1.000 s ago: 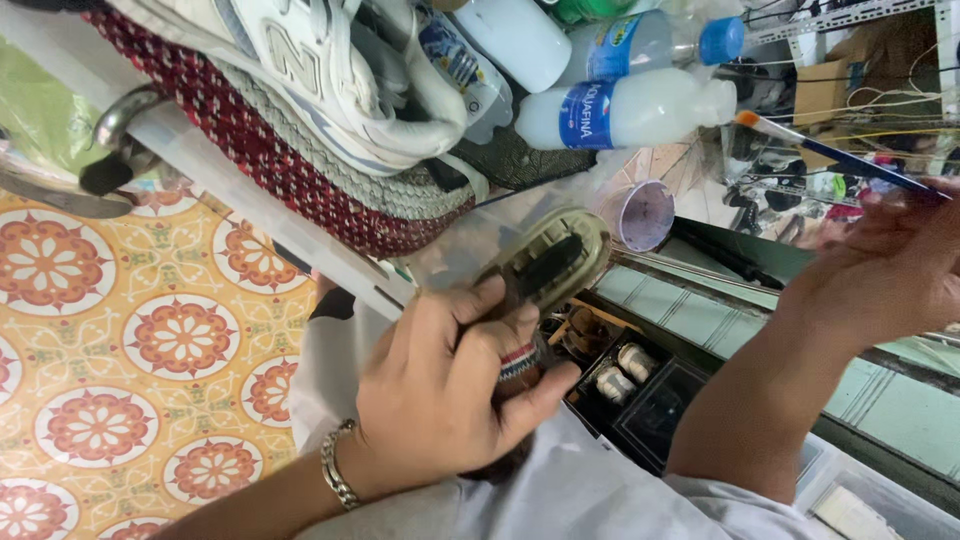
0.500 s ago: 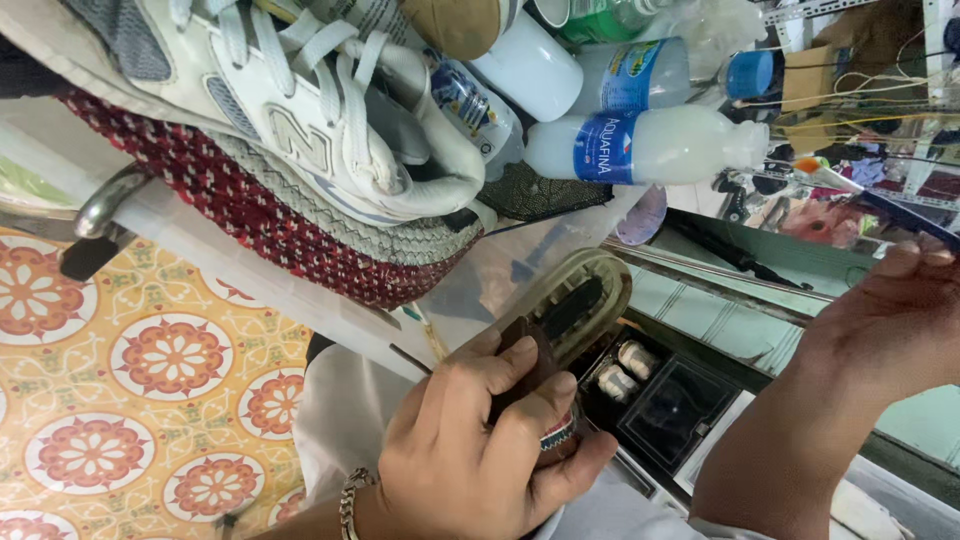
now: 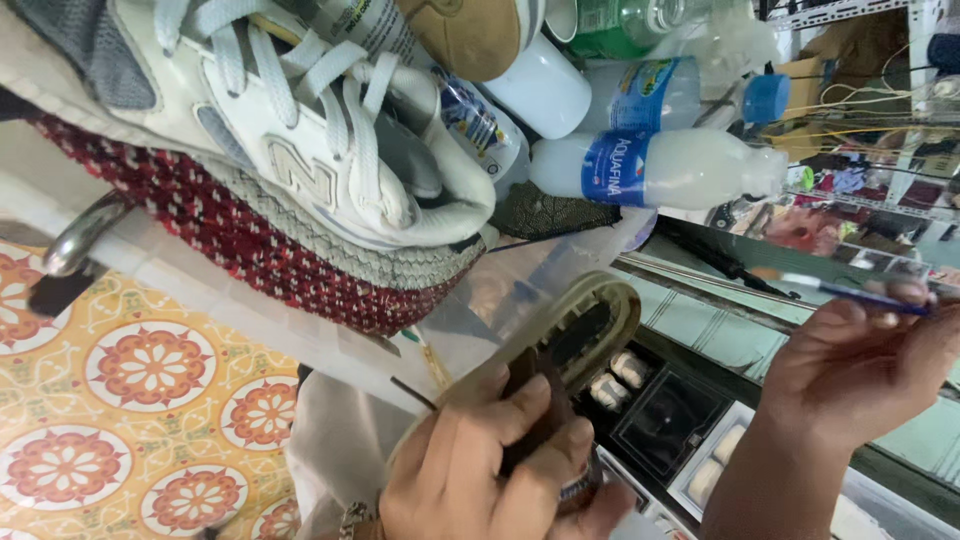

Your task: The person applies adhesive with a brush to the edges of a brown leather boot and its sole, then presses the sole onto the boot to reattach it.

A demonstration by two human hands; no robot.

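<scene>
My left hand [image 3: 480, 465] grips a shoe sole [image 3: 560, 345], its toe pointing to two o'clock; my right hand [image 3: 850, 370], at three o'clock, pinches what looks like a thin brush [image 3: 850, 292]; white sneaker [image 3: 300, 150] at eleven.

The left hand [image 3: 490, 470] is cut off by the bottom edge and hides the shoe sole's [image 3: 570, 335] lower part. The thin brush [image 3: 850, 292] in the right hand [image 3: 860, 370] is blurred, its tip unclear.
</scene>
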